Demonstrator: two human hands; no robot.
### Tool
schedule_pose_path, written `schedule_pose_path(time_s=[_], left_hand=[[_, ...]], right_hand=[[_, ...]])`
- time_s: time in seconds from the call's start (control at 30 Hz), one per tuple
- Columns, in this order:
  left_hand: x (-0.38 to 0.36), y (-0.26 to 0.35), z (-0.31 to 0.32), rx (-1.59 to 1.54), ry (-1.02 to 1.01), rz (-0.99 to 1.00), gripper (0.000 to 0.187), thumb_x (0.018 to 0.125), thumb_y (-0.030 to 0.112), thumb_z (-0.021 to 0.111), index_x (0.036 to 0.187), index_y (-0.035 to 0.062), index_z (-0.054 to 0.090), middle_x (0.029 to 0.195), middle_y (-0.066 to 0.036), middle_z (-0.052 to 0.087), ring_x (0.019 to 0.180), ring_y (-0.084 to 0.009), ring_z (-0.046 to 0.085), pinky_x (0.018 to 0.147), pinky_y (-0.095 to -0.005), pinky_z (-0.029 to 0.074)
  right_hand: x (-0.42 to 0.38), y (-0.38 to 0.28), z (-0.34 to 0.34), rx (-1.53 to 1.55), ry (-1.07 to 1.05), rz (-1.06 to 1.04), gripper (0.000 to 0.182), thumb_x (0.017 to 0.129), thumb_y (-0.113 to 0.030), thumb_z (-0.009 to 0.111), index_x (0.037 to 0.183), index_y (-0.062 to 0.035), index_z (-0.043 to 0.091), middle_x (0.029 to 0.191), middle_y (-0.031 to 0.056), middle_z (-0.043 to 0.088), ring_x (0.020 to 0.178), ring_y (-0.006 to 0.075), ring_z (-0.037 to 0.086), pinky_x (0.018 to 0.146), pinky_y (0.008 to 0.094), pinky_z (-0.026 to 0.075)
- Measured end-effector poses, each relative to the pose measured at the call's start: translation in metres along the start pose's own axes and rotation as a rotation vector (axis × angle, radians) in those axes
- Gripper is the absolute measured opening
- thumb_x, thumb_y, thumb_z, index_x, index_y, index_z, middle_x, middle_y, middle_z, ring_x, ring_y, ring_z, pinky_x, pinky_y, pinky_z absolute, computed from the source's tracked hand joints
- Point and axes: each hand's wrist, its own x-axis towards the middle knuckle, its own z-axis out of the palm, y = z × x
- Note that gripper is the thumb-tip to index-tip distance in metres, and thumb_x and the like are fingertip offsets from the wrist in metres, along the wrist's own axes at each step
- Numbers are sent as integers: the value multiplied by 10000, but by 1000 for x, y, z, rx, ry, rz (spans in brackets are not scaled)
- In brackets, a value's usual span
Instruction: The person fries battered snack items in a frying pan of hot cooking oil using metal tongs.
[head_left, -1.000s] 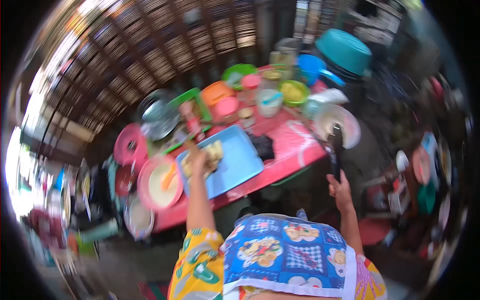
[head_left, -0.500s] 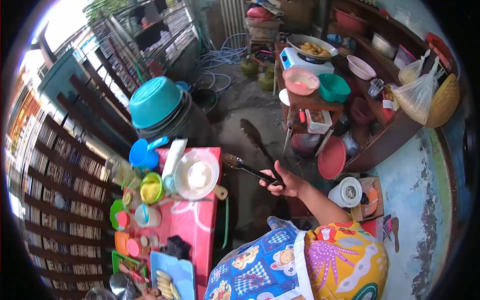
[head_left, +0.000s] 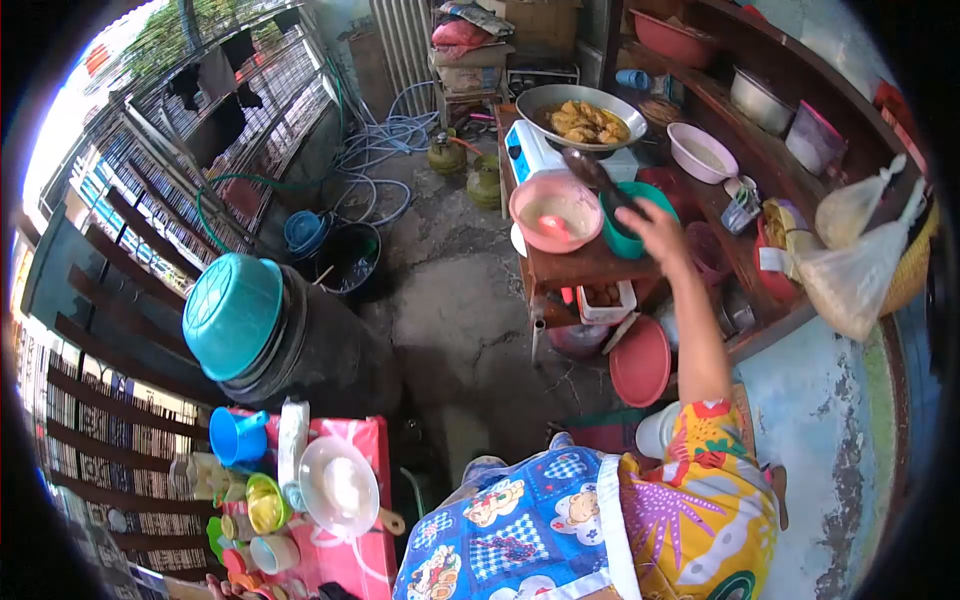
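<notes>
My right hand (head_left: 655,238) is closed around the black tongs (head_left: 592,172), reaching forward over the wooden table. The tongs point up and left, their heads above the table between the frying pan and the bowls. Golden pieces of food (head_left: 586,122) lie in oil in the wide pan (head_left: 535,103). Below the hand sits a green basin (head_left: 622,243), partly covered by it. Beside that, a pink basin (head_left: 530,192) holds pale batter and a red-pink item. At the bottom left edge, what seems to be a bit of my left hand (head_left: 220,587) shows; its fingers cannot be made out.
A white stove (head_left: 522,150) carries the pan. On the left, a red-covered table (head_left: 368,460) bears a bowl of white powder (head_left: 318,462), a blue dipper (head_left: 235,438) and small containers. A turquoise basin (head_left: 230,310) tops a dark barrel. Shelves (head_left: 720,110) line the right wall.
My right hand has moved forward and right with the tongs, from beside the red-covered table to above the green basin. The view has turned toward the stove; the blue tray has left the frame.
</notes>
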Motion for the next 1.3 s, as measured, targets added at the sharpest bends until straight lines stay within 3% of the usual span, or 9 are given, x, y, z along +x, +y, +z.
schedule_pose_path(time_s=[0.1, 0.27, 0.3, 0.37, 0.43, 0.5, 0.57, 0.7, 1.3], left_hand=[[-13, 35, 76, 42, -45, 89, 632, 726, 202, 683, 1225, -33, 375, 980, -154, 525, 829, -223, 507, 699, -332, 423], [-35, 79, 234, 93, -116, 225, 757, 706, 223, 707, 1298, -61, 330, 1050, -189, 524, 918, -261, 520, 780, -361, 437], [-51, 91, 282, -4, 11, 309, 601, 719, 173, 702, 1220, -50, 457, 751, -102, 573, 614, -168, 516, 542, -286, 424], [-33, 96, 339, -175, -185, 225, 585, 730, 129, 690, 1239, -34, 452, 690, -78, 562, 549, -125, 477, 477, -256, 376], [2, 89, 385, -89, -188, 239, 709, 740, 139, 693, 1355, 86, 345, 679, -93, 546, 513, -109, 440, 419, -232, 325], [20, 90, 441, -266, -444, 299, 143, 889, 159, 523, 978, 48, 515, 729, -28, 541, 488, -41, 411, 388, -189, 310], [31, 102, 489, -227, -613, 226, 382, 879, 87, 534, 1223, 13, 384, 843, -39, 534, 538, -28, 416, 434, -158, 329], [21, 117, 586, -128, -798, 324, 412, 886, 50, 482, 1272, 30, 339, 845, -36, 504, 498, -22, 400, 404, -167, 338], [-38, 119, 999, -98, -1640, -58, 492, 767, -35, 572, 1204, 23, 356, 774, -131, 539, 443, -96, 443, 379, -200, 374]], right_hand=[[86, -10, -7, -409, -5, 69, 575, 688, -572, 607, 1051, -126, 622, 961, 147, 641, 940, 303, 597, 780, 397, 461], [205, -15, 44, -789, -83, 151, 552, 677, -541, 636, 1024, -113, 632, 973, 121, 646, 941, 266, 609, 783, 372, 480], [220, -9, 60, -789, -68, 158, 552, 677, -541, 636, 1024, -113, 632, 973, 121, 646, 941, 266, 609, 783, 372, 480], [253, -4, 84, -947, -65, 209, 548, 642, -515, 683, 1001, -103, 643, 982, 106, 649, 942, 246, 613, 791, 360, 486], [270, 5, 101, -1024, -114, 227, 501, 650, -485, 685, 973, -102, 656, 971, 107, 651, 925, 260, 618, 769, 367, 490], [291, 17, 111, -1096, -160, 253, 455, 658, -454, 687, 944, -100, 669, 960, 107, 654, 908, 273, 623, 747, 374, 493], [304, 39, 115, -1182, -144, 287, 412, 643, -415, 708, 900, -94, 681, 940, 116, 657, 892, 273, 629, 739, 369, 498], [308, -4, 87, -1112, -167, 377, 427, 632, -415, 688, 906, -87, 675, 967, 117, 650, 908, 255, 624, 755, 361, 498], [407, -31, 179, -1001, -109, 525, 647, 628, -452, 688, 1120, -49, 569, 987, 137, 627, 957, 280, 593, 854, 392, 447]])
